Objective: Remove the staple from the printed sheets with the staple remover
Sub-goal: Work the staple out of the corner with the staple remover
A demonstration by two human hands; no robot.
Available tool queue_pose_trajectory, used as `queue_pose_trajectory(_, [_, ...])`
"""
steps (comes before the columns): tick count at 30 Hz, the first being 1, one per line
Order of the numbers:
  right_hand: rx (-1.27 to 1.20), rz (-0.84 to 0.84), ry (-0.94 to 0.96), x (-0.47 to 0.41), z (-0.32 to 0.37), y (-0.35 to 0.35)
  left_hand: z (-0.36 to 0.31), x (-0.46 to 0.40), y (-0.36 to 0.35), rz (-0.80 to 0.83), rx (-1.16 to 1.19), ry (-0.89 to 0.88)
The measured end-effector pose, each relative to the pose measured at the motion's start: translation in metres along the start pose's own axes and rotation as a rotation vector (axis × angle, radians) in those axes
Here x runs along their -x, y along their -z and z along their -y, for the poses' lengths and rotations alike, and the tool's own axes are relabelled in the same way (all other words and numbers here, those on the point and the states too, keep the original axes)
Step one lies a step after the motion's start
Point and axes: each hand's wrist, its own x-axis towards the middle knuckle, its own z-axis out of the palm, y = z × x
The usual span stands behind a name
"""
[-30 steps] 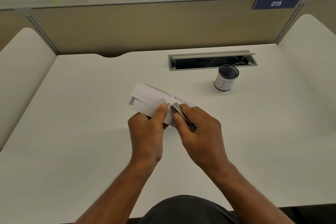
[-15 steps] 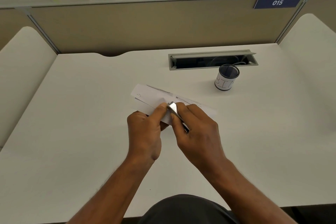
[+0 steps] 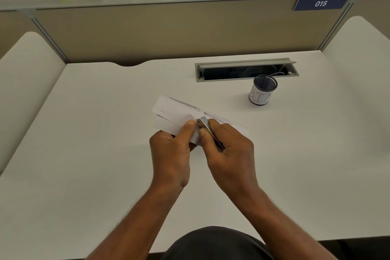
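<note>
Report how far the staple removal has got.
Done: the right hand grips the staple remover, and the left hand pinches the printed sheets beside its tip. In hand: the metal tip sits on the paper at the left thumb. Left: pulling the staple free; the staple itself is too small to see, so I can't confirm it's out.

The desk [image 3: 88, 154] lies open to the left and near side of the two hands, and along its right side too. Behind and to the right stands a small mesh cup [image 3: 263, 90] (marked "BIN"), upright, well apart from the papers [image 3: 177, 115]. Just behind the cup a long cable slot [image 3: 247, 69] gapes in the desktop. A partition wall [image 3: 168, 29] closes the far edge, with side panels at both ends.
</note>
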Motion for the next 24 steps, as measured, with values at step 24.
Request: queue_pose_trajectory(24, [0.208,0.017,0.164,0.0034,-0.0046,0.0007,0.0006,0.0021,0.0022,-0.005,-0.083,-0.035])
